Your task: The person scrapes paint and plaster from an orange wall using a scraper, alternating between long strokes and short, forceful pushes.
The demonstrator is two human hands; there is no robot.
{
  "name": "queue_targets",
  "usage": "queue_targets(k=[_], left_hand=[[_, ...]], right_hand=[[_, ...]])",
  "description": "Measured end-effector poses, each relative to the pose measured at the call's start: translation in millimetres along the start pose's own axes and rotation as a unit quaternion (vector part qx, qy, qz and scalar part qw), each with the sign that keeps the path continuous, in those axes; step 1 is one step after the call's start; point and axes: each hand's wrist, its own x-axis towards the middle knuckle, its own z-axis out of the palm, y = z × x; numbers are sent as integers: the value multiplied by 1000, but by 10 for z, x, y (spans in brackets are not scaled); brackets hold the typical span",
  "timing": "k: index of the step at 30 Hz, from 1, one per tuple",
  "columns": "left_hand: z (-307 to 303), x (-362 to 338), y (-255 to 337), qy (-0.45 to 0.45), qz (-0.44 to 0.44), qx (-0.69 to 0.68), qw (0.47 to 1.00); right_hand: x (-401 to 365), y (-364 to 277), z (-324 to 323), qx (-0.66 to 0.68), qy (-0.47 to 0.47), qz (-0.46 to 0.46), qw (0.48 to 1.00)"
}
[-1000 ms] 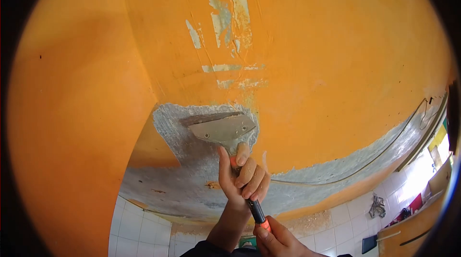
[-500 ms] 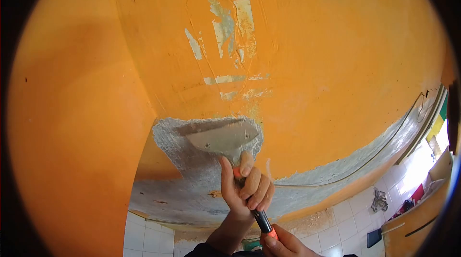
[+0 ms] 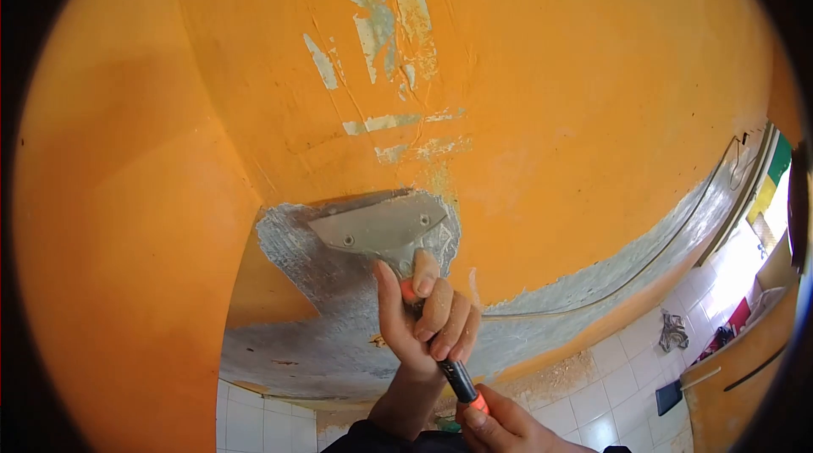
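A wide scraper [image 3: 381, 229] with a metal blade and a black and orange handle reaches up to the orange painted surface [image 3: 542, 157]. Its blade lies over the bare grey patch [image 3: 288, 254], near the ragged upper border of the paint. My left hand [image 3: 432, 317] is wrapped round the upper handle, thumb on the left and fingertips towards me. Lower down, my right hand [image 3: 504, 426] grips the orange handle end from the right. Above the blade, several pale scraped marks [image 3: 381, 123] and cracks show in the paint.
An orange wall [image 3: 127, 224] rises close on the left. A cable [image 3: 593, 299] runs along the grey strip to the right. White tiles [image 3: 593, 402], a hanging cloth [image 3: 673, 330], a dark rectangular object [image 3: 668, 398] and a wooden surface [image 3: 745, 394] are at the lower right.
The view has shifted a little, so the wall marks sit further up and left. The blade has moved slightly upward towards the paint border. Both hands keep their hold on the handle.
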Motion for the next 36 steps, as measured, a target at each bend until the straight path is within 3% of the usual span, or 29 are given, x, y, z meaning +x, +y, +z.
queue_targets(k=[11, 13, 17, 19, 36], left_hand=[[11, -44, 34, 3, -22, 17, 1000], [-77, -123, -19, 15, -32, 22, 999], [-140, -128, -110, 24, -57, 9, 998], [-99, -63, -94, 10, -59, 11, 998], [-126, -50, -109, -11, -64, -14, 998]], right_hand=[[-9, 24, 46, 54, -23, 13, 998], [-59, 132, 22, 54, 8, 42, 998], [-75, 205, 28, 67, 44, 29, 996], [-47, 142, 0, 65, 11, 11, 998], [-40, 196, 22, 53, 31, -8, 998]])
